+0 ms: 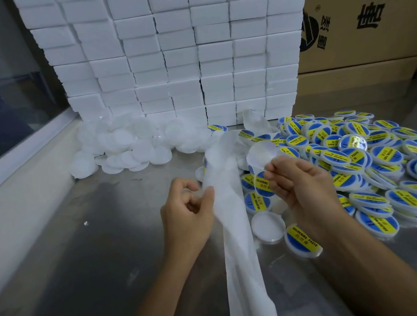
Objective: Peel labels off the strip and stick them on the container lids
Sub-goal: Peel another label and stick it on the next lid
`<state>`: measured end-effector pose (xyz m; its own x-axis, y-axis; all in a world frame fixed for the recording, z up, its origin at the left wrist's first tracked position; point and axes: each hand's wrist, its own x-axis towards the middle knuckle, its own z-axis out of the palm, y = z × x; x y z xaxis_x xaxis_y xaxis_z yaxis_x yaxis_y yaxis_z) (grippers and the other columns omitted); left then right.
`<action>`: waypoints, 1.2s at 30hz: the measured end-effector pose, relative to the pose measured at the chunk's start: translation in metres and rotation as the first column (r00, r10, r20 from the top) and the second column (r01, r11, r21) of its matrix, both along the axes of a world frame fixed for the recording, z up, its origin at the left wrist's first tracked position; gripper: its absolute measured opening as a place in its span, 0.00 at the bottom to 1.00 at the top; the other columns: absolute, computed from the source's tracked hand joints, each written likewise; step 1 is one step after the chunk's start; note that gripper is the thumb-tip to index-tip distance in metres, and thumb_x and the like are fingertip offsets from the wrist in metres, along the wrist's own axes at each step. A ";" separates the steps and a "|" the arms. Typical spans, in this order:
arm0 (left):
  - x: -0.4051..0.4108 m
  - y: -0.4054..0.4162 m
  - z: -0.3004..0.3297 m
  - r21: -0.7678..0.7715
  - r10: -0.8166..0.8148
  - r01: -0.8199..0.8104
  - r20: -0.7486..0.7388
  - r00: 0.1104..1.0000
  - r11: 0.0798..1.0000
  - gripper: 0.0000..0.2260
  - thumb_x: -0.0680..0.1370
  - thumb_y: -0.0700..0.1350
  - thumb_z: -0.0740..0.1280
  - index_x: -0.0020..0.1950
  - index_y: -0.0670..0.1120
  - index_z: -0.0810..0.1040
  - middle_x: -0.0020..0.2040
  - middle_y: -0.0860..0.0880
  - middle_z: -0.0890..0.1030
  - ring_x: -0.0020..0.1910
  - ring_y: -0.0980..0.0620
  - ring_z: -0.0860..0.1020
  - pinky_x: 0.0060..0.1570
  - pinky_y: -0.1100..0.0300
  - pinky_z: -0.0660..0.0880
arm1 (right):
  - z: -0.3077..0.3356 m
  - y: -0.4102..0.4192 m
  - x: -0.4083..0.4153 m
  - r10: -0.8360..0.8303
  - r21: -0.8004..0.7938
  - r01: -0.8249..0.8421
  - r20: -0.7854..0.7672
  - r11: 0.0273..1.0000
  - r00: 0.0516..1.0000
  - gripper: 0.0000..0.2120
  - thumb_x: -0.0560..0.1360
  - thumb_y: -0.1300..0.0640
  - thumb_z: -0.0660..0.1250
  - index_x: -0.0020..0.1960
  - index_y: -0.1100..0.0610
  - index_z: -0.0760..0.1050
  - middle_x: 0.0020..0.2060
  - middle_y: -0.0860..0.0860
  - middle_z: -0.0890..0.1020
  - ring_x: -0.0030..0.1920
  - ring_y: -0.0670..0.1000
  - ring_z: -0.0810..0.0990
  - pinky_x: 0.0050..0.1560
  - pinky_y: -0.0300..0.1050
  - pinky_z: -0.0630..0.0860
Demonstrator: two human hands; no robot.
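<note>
Head view, hands (186, 208) curled, pinching strip (231, 208)

Left hand (187, 213) is pinching the white backing strip (234, 234), which is trailing down off the steel bench (82, 254). Right hand (301, 185) is holding a blue-and-yellow label (259, 183) by its edge, just beside the strip. Labelled lids (362, 164) are piling up on the right, plain white lids (126, 147) are sitting at the back left under a wall of white boxes (174, 51).

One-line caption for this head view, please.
Left hand pinches backing strip; right hand holds a label beside labelled lids.
</note>
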<state>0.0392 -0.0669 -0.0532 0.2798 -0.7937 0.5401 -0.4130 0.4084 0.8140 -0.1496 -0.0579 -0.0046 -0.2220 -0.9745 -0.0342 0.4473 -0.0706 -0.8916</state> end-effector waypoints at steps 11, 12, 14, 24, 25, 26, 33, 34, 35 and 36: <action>0.056 -0.105 0.001 0.313 0.097 -0.388 0.657 0.747 0.867 0.24 0.79 0.46 0.61 0.75 0.47 0.64 0.73 0.47 0.65 0.68 0.42 0.68 0.63 0.46 0.68 | 0.001 0.005 0.004 -0.195 -0.299 0.084 -0.364 0.951 0.911 0.06 0.72 0.66 0.73 0.47 0.58 0.84 0.39 0.49 0.86 0.41 0.47 0.85 0.42 0.34 0.79; 0.060 -0.114 0.002 0.330 0.056 -0.389 0.697 0.715 0.860 0.25 0.79 0.46 0.60 0.77 0.47 0.60 0.76 0.48 0.62 0.70 0.42 0.66 0.64 0.46 0.68 | 0.001 0.004 0.005 -0.199 -0.310 0.079 -0.377 0.947 0.904 0.07 0.72 0.66 0.73 0.48 0.58 0.84 0.39 0.48 0.86 0.41 0.45 0.85 0.41 0.32 0.78; 0.065 -0.127 0.003 0.375 0.002 -0.407 0.733 0.680 0.833 0.25 0.80 0.47 0.57 0.77 0.47 0.58 0.77 0.48 0.60 0.71 0.42 0.64 0.64 0.46 0.67 | 0.001 0.006 0.004 -0.212 -0.335 0.072 -0.402 0.939 0.891 0.07 0.72 0.65 0.72 0.47 0.56 0.84 0.39 0.47 0.86 0.41 0.44 0.85 0.41 0.31 0.78; 0.070 -0.152 0.007 0.342 0.164 -0.446 0.612 0.774 0.828 0.17 0.78 0.48 0.68 0.63 0.42 0.77 0.63 0.42 0.73 0.60 0.39 0.75 0.54 0.49 0.72 | -0.005 0.001 0.002 -0.244 -0.346 0.096 -0.415 0.933 0.877 0.03 0.73 0.61 0.73 0.45 0.54 0.83 0.38 0.50 0.85 0.40 0.49 0.84 0.43 0.39 0.81; 0.070 -0.153 0.008 0.349 0.169 -0.452 0.608 0.776 0.821 0.15 0.77 0.48 0.69 0.60 0.41 0.79 0.62 0.42 0.73 0.58 0.39 0.75 0.53 0.50 0.72 | -0.006 0.000 0.002 -0.245 -0.348 0.095 -0.416 0.933 0.876 0.04 0.72 0.61 0.73 0.45 0.54 0.83 0.38 0.49 0.85 0.41 0.49 0.84 0.43 0.38 0.80; 0.070 -0.154 0.009 0.356 0.181 -0.463 0.600 0.779 0.812 0.13 0.76 0.48 0.70 0.57 0.42 0.80 0.61 0.42 0.73 0.56 0.39 0.76 0.52 0.50 0.73 | -0.007 0.000 0.002 -0.245 -0.349 0.095 -0.416 0.932 0.876 0.04 0.72 0.62 0.73 0.46 0.55 0.83 0.38 0.49 0.85 0.40 0.48 0.84 0.43 0.37 0.80; 0.073 -0.153 0.008 0.378 0.231 -0.451 0.501 0.834 0.809 0.06 0.74 0.48 0.73 0.42 0.47 0.81 0.46 0.45 0.84 0.40 0.42 0.81 0.47 0.52 0.79 | -0.012 -0.005 0.002 -0.238 -0.352 0.078 -0.437 0.933 0.867 0.12 0.71 0.64 0.73 0.51 0.51 0.81 0.39 0.48 0.85 0.40 0.44 0.83 0.43 0.33 0.78; 0.074 -0.152 0.007 0.376 0.246 -0.441 0.464 0.851 0.815 0.07 0.73 0.49 0.74 0.44 0.46 0.81 0.48 0.46 0.84 0.41 0.42 0.81 0.47 0.53 0.79 | -0.013 -0.006 0.002 -0.241 -0.358 0.075 -0.444 0.931 0.863 0.11 0.72 0.64 0.73 0.49 0.51 0.82 0.39 0.47 0.85 0.40 0.44 0.84 0.42 0.33 0.78; 0.074 -0.150 0.006 0.374 0.263 -0.435 0.429 0.864 0.819 0.10 0.72 0.49 0.75 0.47 0.46 0.81 0.50 0.46 0.83 0.45 0.43 0.81 0.48 0.55 0.77 | -0.013 -0.006 0.001 -0.243 -0.364 0.071 -0.451 0.929 0.859 0.10 0.72 0.64 0.73 0.48 0.51 0.82 0.39 0.47 0.85 0.40 0.44 0.84 0.42 0.33 0.79; 0.075 -0.149 0.004 0.372 0.277 -0.431 0.400 0.874 0.822 0.13 0.71 0.50 0.76 0.50 0.45 0.80 0.52 0.46 0.82 0.50 0.44 0.80 0.49 0.57 0.75 | -0.013 -0.006 0.001 -0.243 -0.368 0.067 -0.456 0.927 0.857 0.08 0.72 0.64 0.73 0.47 0.51 0.82 0.39 0.47 0.85 0.40 0.44 0.84 0.42 0.34 0.79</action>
<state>0.1140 -0.2155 -0.0488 0.4642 -0.8439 0.2689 -0.7210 -0.1837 0.6682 -0.1487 -0.0637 -0.0174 -0.2728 -0.8596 0.4321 -0.0778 -0.4279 -0.9005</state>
